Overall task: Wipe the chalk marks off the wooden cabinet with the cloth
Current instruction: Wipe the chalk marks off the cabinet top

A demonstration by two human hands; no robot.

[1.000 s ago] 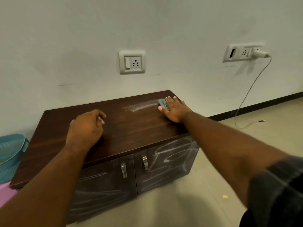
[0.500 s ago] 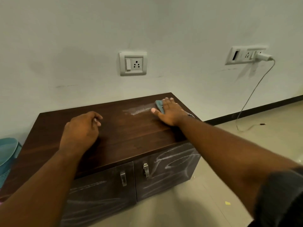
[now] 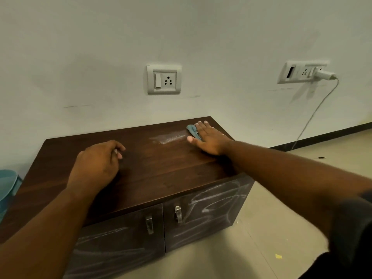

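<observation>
A low dark wooden cabinet (image 3: pixel 165 174) stands against the wall. A white chalk smear (image 3: pixel 170 137) lies on its top toward the back right. My right hand (image 3: pixel 209 138) presses flat, fingers straight, on a blue cloth (image 3: pixel 192 131) just right of the smear; most of the cloth is hidden under the palm. My left hand (image 3: pixel 100 162) rests on the cabinet top at the left, fingers curled under with nothing visible in them. Chalk scribbles (image 3: pixel 217 202) cover the right door, and fainter ones the left door (image 3: pixel 112 250).
A switch socket (image 3: pixel 164 79) is on the wall above the cabinet. At the right, a charger (image 3: pixel 324 74) is plugged in, its cable (image 3: pixel 314 115) hanging to the floor. A teal basket (image 3: pixel 8 186) stands at the left edge. Tiled floor lies to the right.
My right hand with the cloth has shifted slightly left along the cabinet top toward the chalk smear. The left hand stays in place. The camera has tilted a little.
</observation>
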